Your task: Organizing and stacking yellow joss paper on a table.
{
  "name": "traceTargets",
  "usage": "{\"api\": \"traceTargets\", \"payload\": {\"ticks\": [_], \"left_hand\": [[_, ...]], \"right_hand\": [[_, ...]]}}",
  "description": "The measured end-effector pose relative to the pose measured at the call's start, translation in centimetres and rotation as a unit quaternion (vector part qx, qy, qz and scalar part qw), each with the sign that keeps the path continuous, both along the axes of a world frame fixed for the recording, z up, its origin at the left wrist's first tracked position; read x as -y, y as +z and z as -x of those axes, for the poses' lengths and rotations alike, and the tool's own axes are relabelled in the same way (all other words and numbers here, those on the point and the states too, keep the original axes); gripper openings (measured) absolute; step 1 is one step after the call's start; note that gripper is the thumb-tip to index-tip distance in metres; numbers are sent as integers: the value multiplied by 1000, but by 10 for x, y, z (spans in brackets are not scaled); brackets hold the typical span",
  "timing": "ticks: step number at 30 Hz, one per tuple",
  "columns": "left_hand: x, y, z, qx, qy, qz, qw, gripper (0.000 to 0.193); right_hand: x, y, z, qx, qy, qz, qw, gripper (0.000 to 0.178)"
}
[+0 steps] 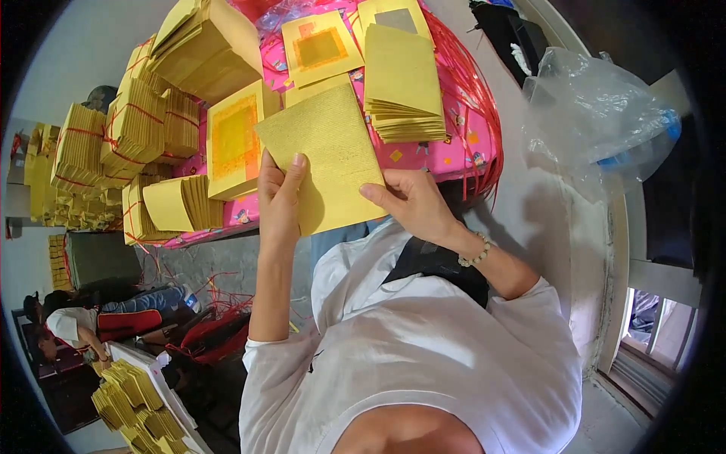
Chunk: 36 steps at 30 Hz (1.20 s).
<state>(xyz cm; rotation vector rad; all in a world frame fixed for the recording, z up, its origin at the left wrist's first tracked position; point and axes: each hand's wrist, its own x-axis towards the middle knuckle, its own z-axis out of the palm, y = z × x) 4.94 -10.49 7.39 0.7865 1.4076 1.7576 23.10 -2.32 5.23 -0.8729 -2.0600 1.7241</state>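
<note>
A sheet of gold-faced yellow paper is held up over the near edge of the table, tilted, between my two hands. My left hand grips its left edge with the thumb on top and the fingers behind. My right hand pinches the right edge, thumb on the face. Whether it is one sheet or a thin folded stack, I cannot tell. Just beyond lie a yellow stack with an orange-printed square, another printed stack, and a fanned pile of folded yellow paper.
The table wears a pink patterned cloth, with red plastic strings hanging off its right side. Bundles of yellow paper tied with red string are piled at left. A clear plastic bag is at right. Another person sits lower left.
</note>
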Motion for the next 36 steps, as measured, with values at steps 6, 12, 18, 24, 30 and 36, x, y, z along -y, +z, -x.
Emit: {"api": "traceTargets", "payload": {"ticks": [6, 12, 18, 24, 30, 36], "left_hand": [[-9, -1, -1, 28, 1, -12, 1000, 42], [-38, 17, -5, -35, -30, -13, 999, 38], [-121, 38, 8, -161, -108, -37, 980, 31], [-199, -1, 14, -252, -155, 110, 949, 39], [-214, -50, 12, -216, -158, 168, 949, 38], [-216, -64, 5, -216, -168, 178, 945, 43]], "right_hand": [[6, -8, -5, -86, -33, 89, 992, 27], [-21, 2, -11, -163, -74, 38, 983, 26], [-97, 34, -13, -193, -143, -57, 969, 20], [-160, -1, -20, -42, -206, -99, 973, 36], [-177, -49, -19, 45, -208, -174, 962, 41], [-181, -59, -22, 12, -201, -123, 972, 38]]}}
